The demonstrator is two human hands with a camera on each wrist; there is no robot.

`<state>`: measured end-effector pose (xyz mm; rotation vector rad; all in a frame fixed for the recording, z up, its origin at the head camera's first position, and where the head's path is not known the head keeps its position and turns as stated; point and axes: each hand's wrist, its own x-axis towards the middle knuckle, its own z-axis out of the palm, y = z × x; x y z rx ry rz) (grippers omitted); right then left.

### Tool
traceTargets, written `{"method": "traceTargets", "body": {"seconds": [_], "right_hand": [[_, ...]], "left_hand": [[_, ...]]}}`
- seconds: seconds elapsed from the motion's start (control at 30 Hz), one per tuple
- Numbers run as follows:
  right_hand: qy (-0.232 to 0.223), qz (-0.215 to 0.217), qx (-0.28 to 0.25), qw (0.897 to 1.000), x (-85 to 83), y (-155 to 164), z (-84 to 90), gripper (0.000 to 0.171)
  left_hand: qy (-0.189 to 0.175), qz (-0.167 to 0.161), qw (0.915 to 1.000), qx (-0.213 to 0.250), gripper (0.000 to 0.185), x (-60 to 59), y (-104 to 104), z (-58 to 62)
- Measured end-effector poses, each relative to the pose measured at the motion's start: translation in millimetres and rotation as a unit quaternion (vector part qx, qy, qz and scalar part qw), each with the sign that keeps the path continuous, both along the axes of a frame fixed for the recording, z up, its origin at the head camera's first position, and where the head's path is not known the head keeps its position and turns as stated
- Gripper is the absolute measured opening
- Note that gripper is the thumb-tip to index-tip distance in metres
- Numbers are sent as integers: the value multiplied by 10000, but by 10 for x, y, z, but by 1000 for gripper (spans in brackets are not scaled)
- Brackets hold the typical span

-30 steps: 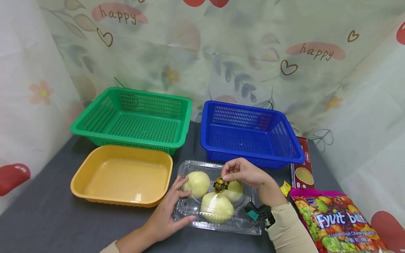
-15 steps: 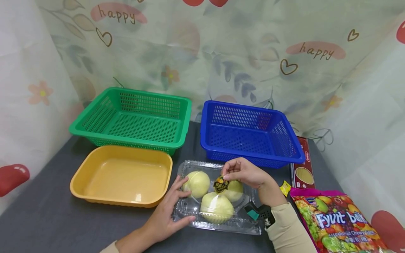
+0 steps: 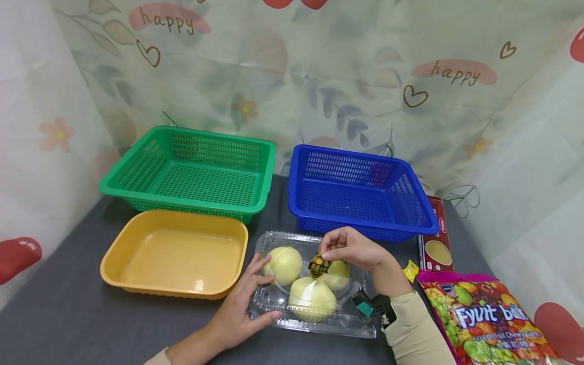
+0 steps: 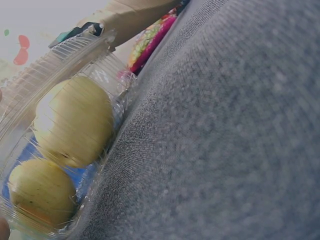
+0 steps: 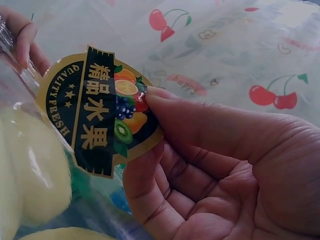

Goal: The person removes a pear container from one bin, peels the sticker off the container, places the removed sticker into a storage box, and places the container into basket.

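Observation:
A clear plastic clamshell box (image 3: pixel 351 328) lies on the table with three pale yellow round fruits (image 3: pixel 313 300) inside. My left hand (image 3: pixel 234 312) rests along the box's left side, fingers and thumb spread over the lid. Above the lid's middle, my right hand (image 3: pixel 353 249) pinches a black and gold fruit sticker (image 5: pixel 95 107) between thumb and index finger. The right wrist view shows the sticker's upper part lifted off the plastic, its lower end still against the lid. Two of the fruits show through the box wall in the left wrist view, one larger fruit (image 4: pixel 74 122) nearer the camera.
Behind stand a green basket (image 3: pixel 205 207) and a blue basket (image 3: pixel 360 223). A yellow tray (image 3: pixel 173 291) is left of the box. To the right are a red box (image 3: pixel 438 223), a small yellow packet (image 3: pixel 411 271) and a colourful candy bag (image 3: pixel 488 319). A printed cloth hangs behind.

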<state>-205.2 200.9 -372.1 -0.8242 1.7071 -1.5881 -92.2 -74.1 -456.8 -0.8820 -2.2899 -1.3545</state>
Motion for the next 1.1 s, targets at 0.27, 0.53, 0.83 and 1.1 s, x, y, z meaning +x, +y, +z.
{"method": "traceTargets", "body": {"seconds": [0.27, 0.53, 0.83, 1.1], "right_hand": [[1, -8, -42, 10000, 8, 12, -3, 20], [-35, 49, -286, 9996, 4, 38, -3, 21], [-190, 59, -822, 9964, -35, 93, 54, 24], [-279, 69, -872, 9958, -22, 99, 106, 23]], "left_hand": [[-38, 14, 10000, -40, 51, -1, 6, 9], [-34, 6, 10000, -46, 50, -6, 14, 6], [-242, 98, 9997, -4, 49, 22, 22, 15], [-412, 208, 9989, 15, 48, 50, 26, 96]]}}
